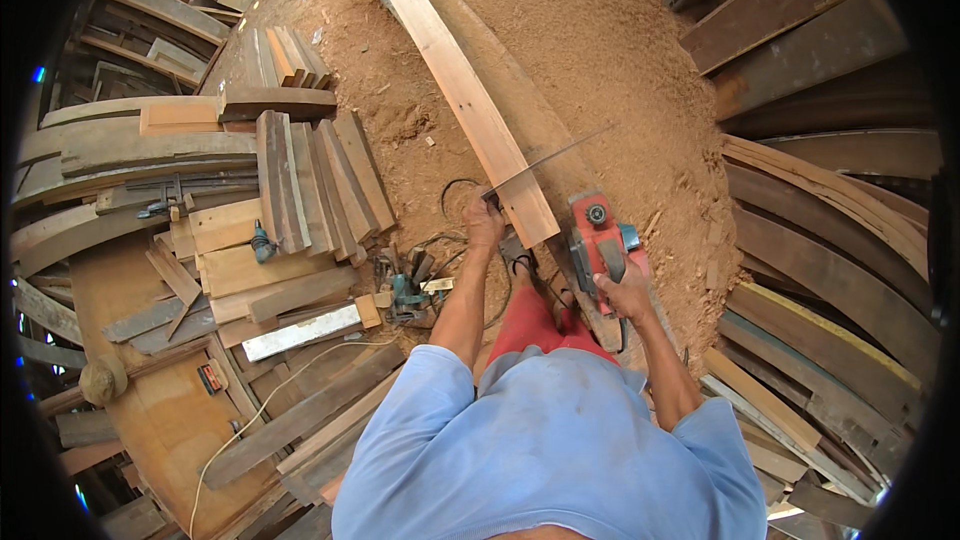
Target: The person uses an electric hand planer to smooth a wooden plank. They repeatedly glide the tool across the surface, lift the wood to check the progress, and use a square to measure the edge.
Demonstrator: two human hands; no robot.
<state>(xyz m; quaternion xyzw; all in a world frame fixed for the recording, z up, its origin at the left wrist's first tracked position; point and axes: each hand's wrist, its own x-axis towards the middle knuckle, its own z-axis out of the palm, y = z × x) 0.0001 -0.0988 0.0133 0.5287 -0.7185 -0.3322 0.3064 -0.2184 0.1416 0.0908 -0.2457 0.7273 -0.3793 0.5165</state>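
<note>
A long, pale plank (455, 75) stretches away from me, its near end between my two hands. My left hand (484, 222) is closed round the dark end of a thin metal square (560, 152) at the plank's left edge. The square's narrow blade crosses the plank and sticks out beyond its right side. To the right, my right hand (626, 290) grips the handle of a red electric planer (600, 232). The planer stands beside the plank's near end, on a wider board (520, 90) running alongside and partly under the plank.
Sawdust and shavings (620, 60) cover the ground. On the left are cut wood blocks (330, 175), a green power tool (405, 295), a drill-like tool (262, 243) and a pale cord (270, 398). Stacked boards (830, 230) line the right. Dark cable loops lie near my feet.
</note>
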